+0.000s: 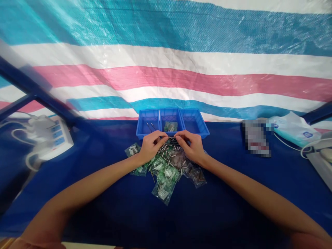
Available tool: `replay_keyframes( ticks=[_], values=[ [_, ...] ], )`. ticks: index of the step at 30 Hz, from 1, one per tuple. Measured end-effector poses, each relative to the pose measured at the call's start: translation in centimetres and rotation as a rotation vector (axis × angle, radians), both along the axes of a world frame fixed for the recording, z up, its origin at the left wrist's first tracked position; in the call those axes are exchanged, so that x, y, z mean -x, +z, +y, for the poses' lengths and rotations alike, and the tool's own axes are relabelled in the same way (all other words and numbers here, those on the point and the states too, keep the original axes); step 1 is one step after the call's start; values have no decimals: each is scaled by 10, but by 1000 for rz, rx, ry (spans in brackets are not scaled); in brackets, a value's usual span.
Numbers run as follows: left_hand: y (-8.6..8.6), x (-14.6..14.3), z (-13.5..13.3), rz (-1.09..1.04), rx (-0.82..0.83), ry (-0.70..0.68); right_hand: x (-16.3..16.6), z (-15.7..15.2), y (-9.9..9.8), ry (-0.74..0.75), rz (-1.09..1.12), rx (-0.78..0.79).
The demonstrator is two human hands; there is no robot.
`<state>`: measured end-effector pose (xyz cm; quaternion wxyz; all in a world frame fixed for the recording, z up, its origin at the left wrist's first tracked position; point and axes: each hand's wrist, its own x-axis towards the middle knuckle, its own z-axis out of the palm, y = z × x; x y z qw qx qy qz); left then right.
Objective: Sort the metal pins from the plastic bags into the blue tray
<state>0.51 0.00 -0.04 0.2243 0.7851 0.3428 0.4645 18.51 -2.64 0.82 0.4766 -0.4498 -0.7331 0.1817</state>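
Observation:
My left hand [154, 145] is closed in a pinch, thumb against forefinger, above a pile of small metal pins [168, 151]. Facing it, my right hand [191, 144] pinches the same way, its fingertips a short gap from the left ones. A thin dark metal pin [171, 138] appears to span the two pinches, though its ends are hidden by the fingers. Small clear plastic bags [164, 186] with silver and dark pieces lie under and around the loose pins. Behind my hands stands a blue three-compartment bin [204, 131].
Two thin pins [152, 125] rest in the bin's left compartment, and a filled bag [171, 126] in the middle one. A white power strip [57, 136] sits left on the blue table [225, 200]. Right are a blurred-out item [256, 137] and a tissue pack [293, 128]. Striped sheeting hangs behind.

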Motion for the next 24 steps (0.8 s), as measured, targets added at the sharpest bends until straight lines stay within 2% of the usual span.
replay_keyframes(
  ticks=[3, 6, 9, 12, 17, 20, 24],
  values=[
    [0, 0, 0, -4, 7, 10, -10, 2, 2, 12, -79, -157],
    [0, 0, 0, -8, 7, 10, -14, 2, -6, -83, -71, -305],
    [1, 0, 0, -10, -1, 3, -10, 1, -14, -192, 0, -251],
    [1, -1, 0, -8, -11, -3, -2, 0, -12, -249, 101, -149],
    [0, -1, 0, 0, -15, 22, 2, 2, 0, -124, 160, 23],
    [0, 0, -1, -6, -14, 21, 0, 1, 0, -56, 73, 14],
    [1, 0, -1, -3, -18, 9, -1, -2, -8, 10, 4, -43]
  ],
)
